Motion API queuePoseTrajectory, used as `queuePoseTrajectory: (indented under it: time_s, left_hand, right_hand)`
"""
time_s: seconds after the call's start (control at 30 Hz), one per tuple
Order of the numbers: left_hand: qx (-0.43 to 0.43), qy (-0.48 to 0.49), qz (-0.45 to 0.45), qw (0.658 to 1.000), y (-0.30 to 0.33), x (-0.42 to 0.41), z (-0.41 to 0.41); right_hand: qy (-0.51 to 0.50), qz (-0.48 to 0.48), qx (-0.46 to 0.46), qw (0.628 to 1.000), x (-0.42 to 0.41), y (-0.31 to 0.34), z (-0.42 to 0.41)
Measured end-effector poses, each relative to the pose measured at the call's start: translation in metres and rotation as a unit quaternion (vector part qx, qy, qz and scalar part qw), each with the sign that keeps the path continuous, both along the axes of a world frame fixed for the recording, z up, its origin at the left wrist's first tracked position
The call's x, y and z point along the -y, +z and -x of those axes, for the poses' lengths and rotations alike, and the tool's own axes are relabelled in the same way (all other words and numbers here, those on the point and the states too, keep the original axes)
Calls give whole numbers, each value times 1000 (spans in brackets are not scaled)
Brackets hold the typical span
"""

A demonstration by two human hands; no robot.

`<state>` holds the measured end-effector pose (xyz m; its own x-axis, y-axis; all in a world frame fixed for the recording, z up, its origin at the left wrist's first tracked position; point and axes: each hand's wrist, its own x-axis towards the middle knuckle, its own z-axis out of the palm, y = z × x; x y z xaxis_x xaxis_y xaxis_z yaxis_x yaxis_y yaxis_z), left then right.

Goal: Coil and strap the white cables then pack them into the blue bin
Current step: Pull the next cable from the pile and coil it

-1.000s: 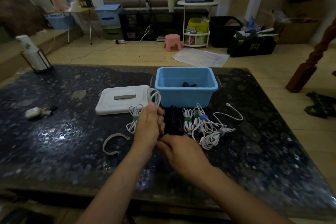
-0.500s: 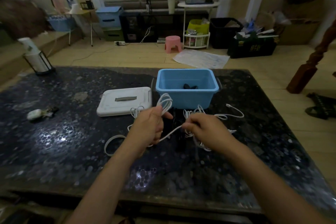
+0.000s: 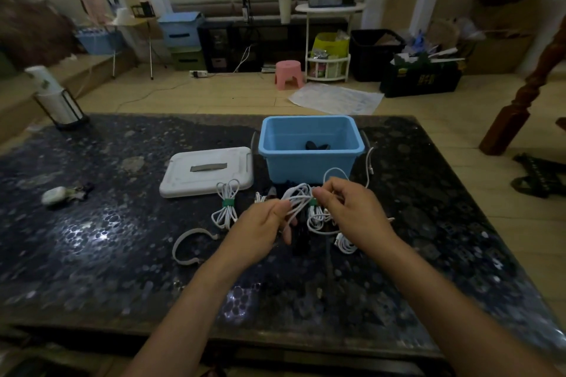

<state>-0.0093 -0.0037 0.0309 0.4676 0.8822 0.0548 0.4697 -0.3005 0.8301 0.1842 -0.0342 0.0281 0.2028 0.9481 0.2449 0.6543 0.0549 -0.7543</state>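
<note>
The left hand (image 3: 263, 225) grips a half-wound coil of white cable (image 3: 295, 199), while the right hand (image 3: 352, 211) pinches the free run of it just beside the coil. That loose tail (image 3: 366, 174) arcs to the right, past the near right corner of the blue bin (image 3: 311, 150). It could snag on that corner or tangle with the strapped bundles (image 3: 318, 217) lying under the hands, so the loops may slip and spring apart. Another strapped bundle (image 3: 226, 203) lies on the tabletop (image 3: 107, 223) to the left.
</note>
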Motion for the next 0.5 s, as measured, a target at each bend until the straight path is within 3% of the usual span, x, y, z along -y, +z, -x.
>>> queuePoseTrajectory:
  time_s: [0.27, 0.37, 0.5]
  left_hand:
    - [12, 32, -8, 999, -7, -5, 0]
    - [97, 53, 73, 991, -3, -6, -1]
    - [221, 114, 172, 953, 10, -7, 2]
  right_hand:
    - [-12, 18, -1, 1000, 0, 3, -1]
    - [6, 40, -18, 999, -1, 6, -9]
    - [45, 64, -5, 997, -1, 9, -14]
